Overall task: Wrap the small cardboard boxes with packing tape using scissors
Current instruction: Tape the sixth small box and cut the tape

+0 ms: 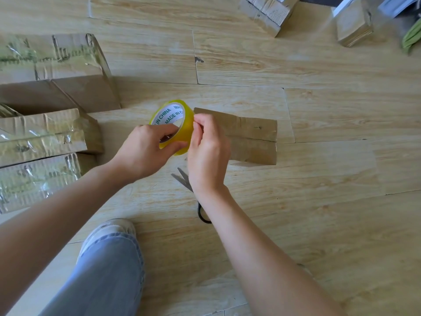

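Clamping the tape roll point(173, 124) in the left hand point(145, 151) and pinching at its outer rim with the right hand point(207, 153). Hovering beside the small cardboard box point(252, 137) lying on the floor point(319, 201), above the scissors point(184, 179). Risking splitting or resticking the tape end by peeling crookedly.

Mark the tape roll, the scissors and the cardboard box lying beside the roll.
tape roll point(168, 114), head view, printed white inner core.
scissors point(185, 181), head view, metal blades.
cardboard box point(250, 133), head view, brown top face.
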`<state>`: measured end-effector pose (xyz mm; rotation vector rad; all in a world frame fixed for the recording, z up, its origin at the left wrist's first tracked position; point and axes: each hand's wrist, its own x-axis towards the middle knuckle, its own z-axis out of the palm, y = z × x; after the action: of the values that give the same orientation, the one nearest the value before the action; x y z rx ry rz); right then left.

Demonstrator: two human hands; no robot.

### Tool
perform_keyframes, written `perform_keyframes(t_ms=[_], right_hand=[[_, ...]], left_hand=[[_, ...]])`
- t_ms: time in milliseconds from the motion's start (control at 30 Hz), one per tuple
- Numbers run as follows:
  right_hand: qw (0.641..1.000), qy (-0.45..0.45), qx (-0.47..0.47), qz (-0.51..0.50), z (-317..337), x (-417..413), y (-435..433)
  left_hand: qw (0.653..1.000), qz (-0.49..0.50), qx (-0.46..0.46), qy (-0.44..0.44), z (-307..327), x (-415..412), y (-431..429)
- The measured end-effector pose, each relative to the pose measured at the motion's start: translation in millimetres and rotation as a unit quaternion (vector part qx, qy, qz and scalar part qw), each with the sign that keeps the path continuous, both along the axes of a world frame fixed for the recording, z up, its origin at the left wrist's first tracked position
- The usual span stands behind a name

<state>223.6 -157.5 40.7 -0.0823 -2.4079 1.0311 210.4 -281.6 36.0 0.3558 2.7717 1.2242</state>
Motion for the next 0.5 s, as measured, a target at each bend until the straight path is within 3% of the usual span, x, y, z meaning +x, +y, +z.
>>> perform_keyframes(t_ms=[333,433,500], right_hand=[[0.997,0.038,0.057,0.042,-5.6,1.5,4.0],[0.998,0.012,-0.014,0.056,-1.4,2.6,3.2],[0.984,-0.096,-0.147,0.018,4.3,0.2,-1.3]], left_hand=[[0.994,0.079,0.06,-0.045,-0.5,-0.2,9.6],[0.99,0.079,0.099,-0.057,-0.2,-3.3,6.7],[0.987,0.079,0.127,-0.052,1.7,-2.5,5.5]])
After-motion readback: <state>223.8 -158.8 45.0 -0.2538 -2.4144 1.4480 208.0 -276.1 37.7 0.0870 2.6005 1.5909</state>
